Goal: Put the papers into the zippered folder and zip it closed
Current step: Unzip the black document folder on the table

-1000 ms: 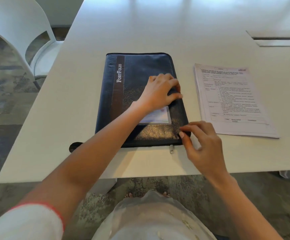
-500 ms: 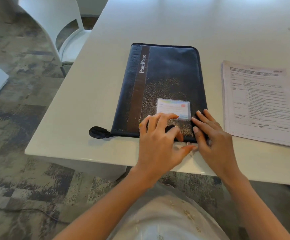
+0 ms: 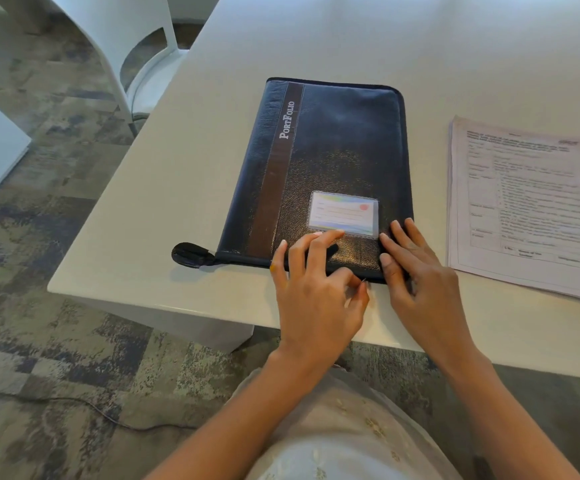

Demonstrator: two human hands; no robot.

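Grained leather folder (image 3: pixel 330 161) lies flat, rectangular w/ rounded corners; thin printed papers (image 3: pixel 524 206) at 3 o'clock. Left hand (image 3: pixel 316 292) pinches thumb and forefinger at the near edge, on what I cannot tell; right hand (image 3: pixel 423 289) fingers spread flat on the corner.

Single head view, angled forward-down, close over table (image 3: pixel 212 140) near edge.

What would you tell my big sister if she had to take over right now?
Left hand: fingers resting on the folder, thumb and forefinger pinched at its near edge, apparently on the zip pull, which is mostly hidden.
Right hand: pressing flat on the folder's near right corner, holding nothing.
Folder lies closed and flat on the table.
Papers sit stacked to its right, still outside.
Done: nothing yet.
Left: unzip, open, put papers in, zip shut.
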